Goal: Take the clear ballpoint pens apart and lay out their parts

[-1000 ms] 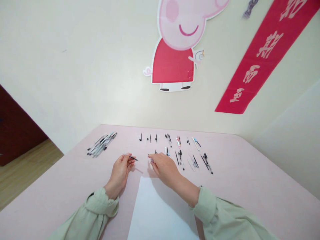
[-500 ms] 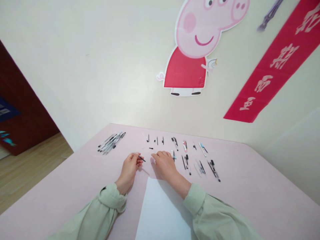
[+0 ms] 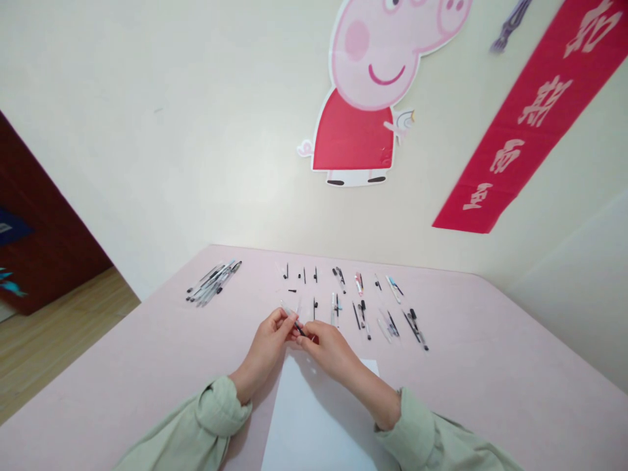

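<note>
Over the far edge of a white sheet of paper (image 3: 318, 418), which lies flat on the pale pink table (image 3: 490, 366), the person's two hands meet fingertip to fingertip. Left hand (image 3: 267, 343) and right hand (image 3: 330, 347) each have thumb and forefinger closed in a pinch on the same slim pen piece (image 3: 299, 327), clear at its far end and black nearer the right hand. It is held just above the tabletop and slants away to the left. The other fingers of both hands are curled loosely under, and how much of the piece they hide I cannot tell. Pale green sleeves (image 3: 210, 418) cover both forearms to the wrist.

Just beyond the hands lie two loose rows of small pen parts, black, clear and a few coloured. The nearer row (image 3: 363, 314) starts close beside the right hand's knuckles and runs off to the right, and the farther row (image 3: 338, 278) sits behind it toward the wall. One short black bit (image 3: 292, 290) lies alone between the rows, just past the held piece. Well apart on the far left of the table rests a bundle of whole pens (image 3: 212, 284), clear-barrelled with black ends, lying side by side. Nothing lies between the hands and the paper.

Behind the table rises a cream wall with a pink cartoon pig cut-out in a red dress (image 3: 363, 98) and a slanting red banner with pale characters (image 3: 524, 111). At the left, wooden floor (image 3: 59, 327) and a dark red panel (image 3: 39, 229) show
</note>
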Demonstrator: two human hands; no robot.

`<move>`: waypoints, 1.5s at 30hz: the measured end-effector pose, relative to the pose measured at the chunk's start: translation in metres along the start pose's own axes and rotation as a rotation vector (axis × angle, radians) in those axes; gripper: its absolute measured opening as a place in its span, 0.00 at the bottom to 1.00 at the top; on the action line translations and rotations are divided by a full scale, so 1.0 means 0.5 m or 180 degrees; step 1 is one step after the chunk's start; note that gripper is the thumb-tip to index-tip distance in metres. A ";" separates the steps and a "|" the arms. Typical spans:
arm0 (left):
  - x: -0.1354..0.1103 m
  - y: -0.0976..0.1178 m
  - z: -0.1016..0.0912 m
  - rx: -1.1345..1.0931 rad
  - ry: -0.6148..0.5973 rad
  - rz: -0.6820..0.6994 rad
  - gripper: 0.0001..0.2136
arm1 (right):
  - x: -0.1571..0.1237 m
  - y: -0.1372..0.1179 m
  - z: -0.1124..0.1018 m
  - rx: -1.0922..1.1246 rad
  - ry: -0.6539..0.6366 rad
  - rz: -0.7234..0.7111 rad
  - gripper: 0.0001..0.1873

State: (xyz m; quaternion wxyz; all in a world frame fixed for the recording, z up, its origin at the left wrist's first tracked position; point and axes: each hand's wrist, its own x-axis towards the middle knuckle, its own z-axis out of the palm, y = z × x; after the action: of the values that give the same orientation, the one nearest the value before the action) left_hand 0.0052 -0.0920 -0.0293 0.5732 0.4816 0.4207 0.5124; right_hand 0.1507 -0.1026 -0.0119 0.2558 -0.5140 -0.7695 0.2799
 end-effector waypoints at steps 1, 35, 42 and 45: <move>-0.004 -0.001 0.005 0.0098 -0.0074 0.0006 0.13 | -0.003 0.005 -0.004 0.0193 -0.0018 0.0007 0.10; 0.210 -0.021 -0.091 0.4456 0.1025 0.0655 0.05 | -0.041 0.073 -0.010 0.1353 0.0220 0.0456 0.12; 0.176 -0.044 -0.064 0.4227 0.0529 0.0905 0.08 | -0.041 0.071 -0.013 0.1365 0.0199 0.0361 0.12; 0.181 -0.047 -0.056 0.4136 0.0485 0.0966 0.12 | -0.041 0.072 -0.013 0.1359 0.0201 0.0376 0.12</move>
State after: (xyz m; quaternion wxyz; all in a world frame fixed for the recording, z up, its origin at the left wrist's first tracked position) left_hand -0.0070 0.0009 -0.0567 0.0571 0.7450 0.6106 0.2624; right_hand 0.1852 -0.1094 -0.0344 0.3659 -0.5009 -0.6529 0.4347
